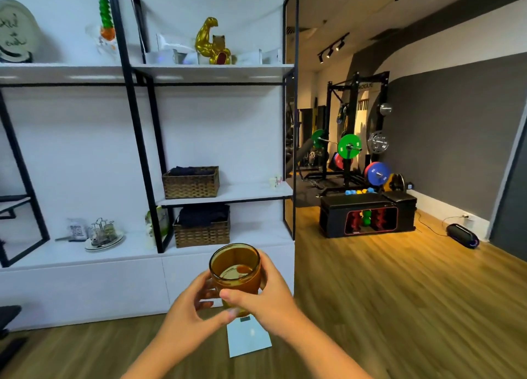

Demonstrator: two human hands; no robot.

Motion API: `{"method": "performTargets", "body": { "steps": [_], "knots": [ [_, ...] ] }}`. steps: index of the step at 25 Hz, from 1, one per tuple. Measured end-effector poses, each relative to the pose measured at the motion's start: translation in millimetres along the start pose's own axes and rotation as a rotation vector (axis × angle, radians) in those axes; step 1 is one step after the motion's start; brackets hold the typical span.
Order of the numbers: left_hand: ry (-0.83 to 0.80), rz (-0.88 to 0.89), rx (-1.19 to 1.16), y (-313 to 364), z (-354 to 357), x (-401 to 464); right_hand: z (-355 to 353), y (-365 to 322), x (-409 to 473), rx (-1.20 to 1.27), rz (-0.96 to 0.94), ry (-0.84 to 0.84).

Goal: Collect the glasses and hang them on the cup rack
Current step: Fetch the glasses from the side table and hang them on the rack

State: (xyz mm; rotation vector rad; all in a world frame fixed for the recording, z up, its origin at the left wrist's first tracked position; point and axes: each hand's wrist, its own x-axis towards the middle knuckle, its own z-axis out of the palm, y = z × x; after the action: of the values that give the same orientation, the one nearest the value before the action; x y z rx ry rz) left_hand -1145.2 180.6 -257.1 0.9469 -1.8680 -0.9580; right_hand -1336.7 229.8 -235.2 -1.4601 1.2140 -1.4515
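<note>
Hands both curl round an amber glass [235, 273], left hand [191, 310] underneath, right hand [266, 298] at its side, before the shelf whose left end carries the rack [102, 230]; gym frame [356, 127] reads "ROGUE".

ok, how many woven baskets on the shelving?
2. One brown woven wicker basket sits on the middle white shelf; the second woven wicker basket sits directly below on the bottom ledge. Both hold dark fabric. Others may be out of view.
</note>
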Motion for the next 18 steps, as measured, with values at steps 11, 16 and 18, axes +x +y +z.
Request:
{"method": "performTargets", "body": {
  "steps": [11,16,18],
  "knots": [
    [0.167,-0.013,0.106,-32,-9,112,-20,51,147,0.077,0.041,-0.115],
    [0.220,-0.036,0.121,-78,-60,148,22,76,213,0.061,0.046,-0.164],
    [0.240,-0.037,0.125,-101,-87,169,48,88,244,0.042,0.040,-0.180]
  ]
}}
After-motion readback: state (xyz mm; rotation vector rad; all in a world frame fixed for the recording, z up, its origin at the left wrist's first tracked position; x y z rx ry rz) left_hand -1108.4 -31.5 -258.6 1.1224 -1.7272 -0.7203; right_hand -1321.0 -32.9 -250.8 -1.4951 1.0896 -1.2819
